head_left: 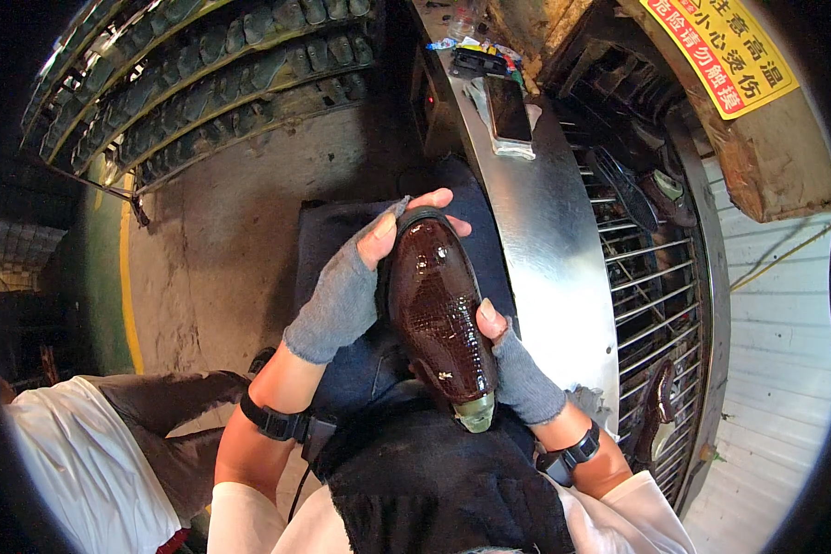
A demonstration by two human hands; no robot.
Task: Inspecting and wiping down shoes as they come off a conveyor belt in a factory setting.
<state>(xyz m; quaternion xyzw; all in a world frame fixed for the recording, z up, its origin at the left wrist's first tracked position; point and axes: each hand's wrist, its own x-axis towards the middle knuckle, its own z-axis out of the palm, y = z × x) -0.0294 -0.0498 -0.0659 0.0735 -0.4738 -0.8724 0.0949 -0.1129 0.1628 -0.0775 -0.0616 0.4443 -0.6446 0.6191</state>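
A glossy dark brown shoe upper (439,305) with a crocodile-like pattern is held over my lap, its rounded toe pointing away from me. A pale green last (475,412) shows at its near end. My left hand (353,277), in a grey fingerless glove, grips the toe, with its fingertips showing beyond the far edge. Along the right side near the heel, my right hand (517,365) holds the shoe, its thumb against the side. The fingers of that hand are mostly hidden beneath. A black apron (434,480) lies under the shoe.
Right of me runs a shiny metal ledge (554,240) with a phone (508,109) on it. Beyond is a barred rack (651,277) holding a dark shoe (623,189) and a brown shoe (660,397). Shelves of shoes (222,88) stand far left. Another person's sleeve (88,462) is near left.
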